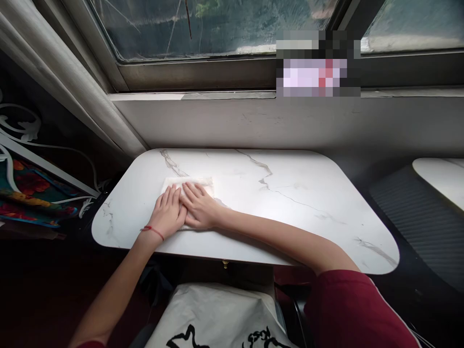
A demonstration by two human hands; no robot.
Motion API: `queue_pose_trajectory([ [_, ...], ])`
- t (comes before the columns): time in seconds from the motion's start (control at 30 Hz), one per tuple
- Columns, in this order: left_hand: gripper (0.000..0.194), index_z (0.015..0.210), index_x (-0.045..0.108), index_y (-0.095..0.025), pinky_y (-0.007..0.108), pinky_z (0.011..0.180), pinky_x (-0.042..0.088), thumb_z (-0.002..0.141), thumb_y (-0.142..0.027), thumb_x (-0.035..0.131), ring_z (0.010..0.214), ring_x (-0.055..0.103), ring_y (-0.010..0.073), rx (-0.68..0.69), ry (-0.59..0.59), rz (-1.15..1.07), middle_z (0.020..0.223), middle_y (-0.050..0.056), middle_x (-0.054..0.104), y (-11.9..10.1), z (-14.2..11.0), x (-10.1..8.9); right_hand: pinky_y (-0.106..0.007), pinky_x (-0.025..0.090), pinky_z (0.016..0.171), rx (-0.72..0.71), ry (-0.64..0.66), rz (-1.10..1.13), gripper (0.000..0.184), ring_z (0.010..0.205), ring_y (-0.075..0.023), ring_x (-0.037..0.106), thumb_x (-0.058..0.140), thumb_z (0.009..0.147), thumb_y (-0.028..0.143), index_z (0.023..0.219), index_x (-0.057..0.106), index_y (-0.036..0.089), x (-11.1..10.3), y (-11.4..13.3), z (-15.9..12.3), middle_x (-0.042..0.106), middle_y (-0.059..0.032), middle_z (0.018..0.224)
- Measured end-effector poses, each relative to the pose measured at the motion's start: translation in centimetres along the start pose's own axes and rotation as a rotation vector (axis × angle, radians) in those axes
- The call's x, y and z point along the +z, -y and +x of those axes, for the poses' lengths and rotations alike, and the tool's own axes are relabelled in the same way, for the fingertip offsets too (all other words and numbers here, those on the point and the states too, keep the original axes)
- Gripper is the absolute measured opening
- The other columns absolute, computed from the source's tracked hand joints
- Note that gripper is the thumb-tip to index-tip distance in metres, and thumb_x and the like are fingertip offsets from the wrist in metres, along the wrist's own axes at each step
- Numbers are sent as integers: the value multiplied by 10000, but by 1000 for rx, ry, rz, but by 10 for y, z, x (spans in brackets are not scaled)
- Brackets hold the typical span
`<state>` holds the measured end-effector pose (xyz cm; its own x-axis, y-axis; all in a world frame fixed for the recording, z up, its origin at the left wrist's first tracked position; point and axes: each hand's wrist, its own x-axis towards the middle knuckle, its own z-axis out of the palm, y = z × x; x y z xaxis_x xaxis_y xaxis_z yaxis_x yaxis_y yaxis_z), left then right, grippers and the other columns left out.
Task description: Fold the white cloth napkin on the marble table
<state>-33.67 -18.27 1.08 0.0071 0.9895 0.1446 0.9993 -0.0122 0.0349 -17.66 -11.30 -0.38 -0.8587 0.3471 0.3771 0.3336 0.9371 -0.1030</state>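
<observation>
A white cloth [207,182] lies spread on the left part of a white, marble-patterned tabletop [239,193]. Pressed flat on the cloth is my left hand [169,211], its fingers stretched out and a red string bracelet around the wrist. My right hand [200,205] rests beside it, also flat on the cloth, and its thumb side touches my left hand. Both palms hide much of the cloth's middle. Neither hand is closed around anything.
A window [217,29] rises behind the table above a grey wall. A pale curtain [72,67] hangs at the left, near a white metal frame [47,162]. A small gold knob [225,264] sits under the front edge. Another white tabletop [444,179] stands at the right.
</observation>
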Motion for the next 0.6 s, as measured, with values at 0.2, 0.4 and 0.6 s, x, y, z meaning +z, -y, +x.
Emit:
queue_pose_trajectory([
  [0.2, 619, 1529, 397, -23, 467, 1240, 269, 977, -295, 334, 1543, 304, 296, 177, 108, 70, 1633, 202, 362, -25, 112, 0, -569, 203, 1230, 243, 7, -65, 721, 1514, -423, 296, 506, 952, 433, 1481, 419, -48, -4, -76, 4, 348, -326, 1595],
  [0.4, 594, 1523, 401, -20, 444, 1236, 220, 995, -271, 292, 1540, 286, 285, 279, 16, -10, 1642, 189, 352, -62, 176, 18, -583, 216, 1210, 349, -34, -122, 663, 1501, -414, 319, 481, 958, 420, 1458, 447, -14, -15, -143, -11, 380, -314, 1583],
  [0.6, 598, 1542, 379, -47, 461, 1221, 223, 996, -280, 308, 1532, 293, 293, 269, -12, -51, 1654, 181, 332, -72, 186, 26, -518, 206, 1233, 334, 0, -122, 631, 1506, -380, 320, 497, 961, 409, 1434, 479, -8, -24, -160, -18, 389, -283, 1590],
])
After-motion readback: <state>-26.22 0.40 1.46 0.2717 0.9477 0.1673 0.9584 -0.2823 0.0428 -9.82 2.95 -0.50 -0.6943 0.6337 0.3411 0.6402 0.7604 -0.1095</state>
